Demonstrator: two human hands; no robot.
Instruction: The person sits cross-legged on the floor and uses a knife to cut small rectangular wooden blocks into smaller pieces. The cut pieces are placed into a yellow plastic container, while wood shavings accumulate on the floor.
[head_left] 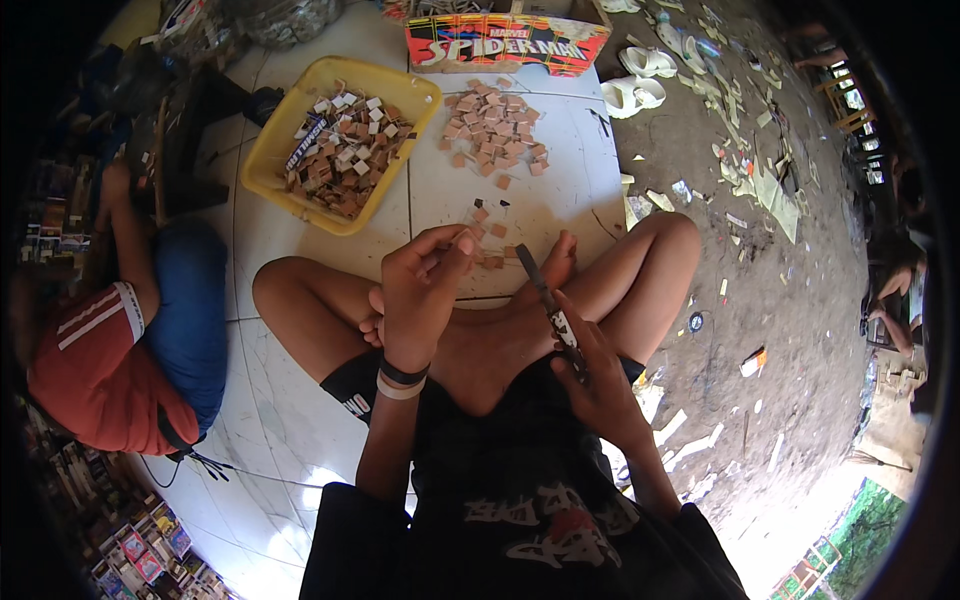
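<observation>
My left hand (425,285) is raised above my crossed legs, thumb and fingers pinched together; whatever sits at the fingertips is too small to make out. In my right hand (600,375) is a knife (533,268), its patterned handle in my fingers and its dark blade tilted up to the left. On the tiles just beyond my hands lie a few small brown square pieces (498,231) and dark bits. Farther off is a loose pile of similar brown squares (495,125). A yellow plastic basin (262,165) left of the pile holds many brown and white squares.
A printed cardboard box (500,48) stands behind the pile. White shoes (635,95) and scattered scraps lie on the dirt ground (700,300) to the right, past the edge of the white tiled floor (270,400). Another person in a red shirt (105,370) sits at left.
</observation>
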